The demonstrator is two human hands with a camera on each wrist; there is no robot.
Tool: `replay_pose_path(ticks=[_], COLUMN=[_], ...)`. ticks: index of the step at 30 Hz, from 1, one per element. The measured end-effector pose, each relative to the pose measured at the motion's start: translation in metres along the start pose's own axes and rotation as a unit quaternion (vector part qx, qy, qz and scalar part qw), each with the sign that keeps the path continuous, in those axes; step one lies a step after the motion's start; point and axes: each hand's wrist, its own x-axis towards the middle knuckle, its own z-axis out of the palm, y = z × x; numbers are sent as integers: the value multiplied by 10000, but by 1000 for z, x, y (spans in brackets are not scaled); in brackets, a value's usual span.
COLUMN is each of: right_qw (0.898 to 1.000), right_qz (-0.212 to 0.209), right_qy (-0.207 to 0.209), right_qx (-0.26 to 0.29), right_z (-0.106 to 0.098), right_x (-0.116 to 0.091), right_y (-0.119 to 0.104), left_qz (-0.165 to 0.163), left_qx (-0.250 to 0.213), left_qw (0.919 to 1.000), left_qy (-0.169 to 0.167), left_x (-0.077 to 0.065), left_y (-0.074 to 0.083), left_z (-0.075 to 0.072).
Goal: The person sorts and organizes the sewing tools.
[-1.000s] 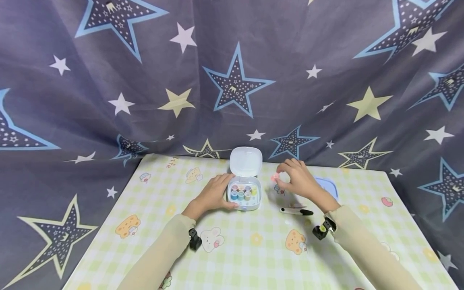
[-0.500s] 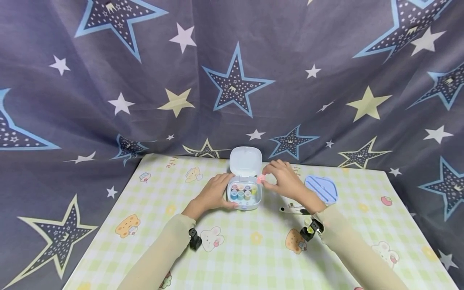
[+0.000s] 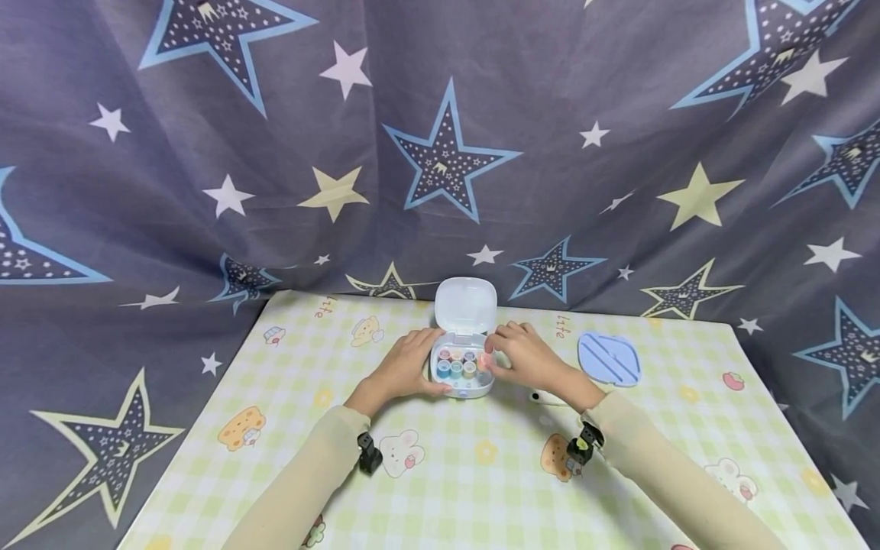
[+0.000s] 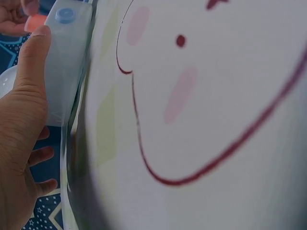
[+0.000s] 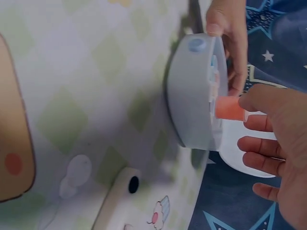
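Observation:
A small white sewing box (image 3: 474, 393) stands on the table with its hinged lid (image 3: 466, 305) raised at the back. Several thread spools (image 3: 457, 370) in blue, pink, purple and pale tones sit upright inside. My left hand (image 3: 404, 368) grips the box by its left side, thumb (image 4: 32, 62) at the front wall and fingers behind. With thumb and index finger, my right hand (image 3: 525, 357) pinches an orange-pink thread spool (image 5: 229, 108) at the box's right side. The spool's lower end is hidden behind the box wall in the right wrist view.
A light blue tray-like insert (image 3: 608, 359) lies on the right of the table. In front of the right wrist is a white tool (image 3: 550, 399) with a black spot, partly covered by the forearm. A star-patterned curtain (image 3: 440, 153) hangs behind the checkered tablecloth (image 3: 440, 473).
My right hand has carried the orange-pink spool leftward and down to the right part of the box, uncovering the blue insert. The left hand keeps its grip on the box.

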Motion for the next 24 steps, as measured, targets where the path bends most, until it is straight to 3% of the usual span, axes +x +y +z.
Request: replay_pose_path(ticks=[24], right_qw=[9974], right_qz=[-33], right_qy=[-487], right_qx=[-521], right_z=[14], right_x=[3], right_y=[0], left_qz=[-44], left_qx=[-47], left_qw=[10000], left_qy=[-71], left_x=[0], left_y=[2], left_z=[-2])
